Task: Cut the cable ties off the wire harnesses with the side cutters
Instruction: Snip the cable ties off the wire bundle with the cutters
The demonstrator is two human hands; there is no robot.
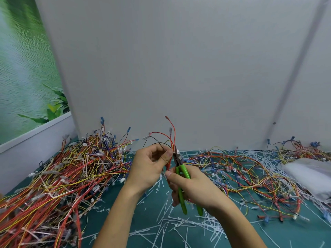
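My left hand (149,167) pinches a small wire harness (169,138) of red, black and yellow wires, held upright above the table. My right hand (192,187) grips the green-handled side cutters (181,178). Their dark jaws (177,154) sit at a white cable tie (174,151) on the harness, right beside my left thumb. A large heap of tied harnesses (62,179) lies to the left. Another spread of wires (250,172) lies to the right.
Several cut white cable ties (161,217) litter the green cutting mat (143,212) in front of me. A clear plastic bag (311,176) lies at the right edge. A grey partition wall (179,68) stands close behind the table.
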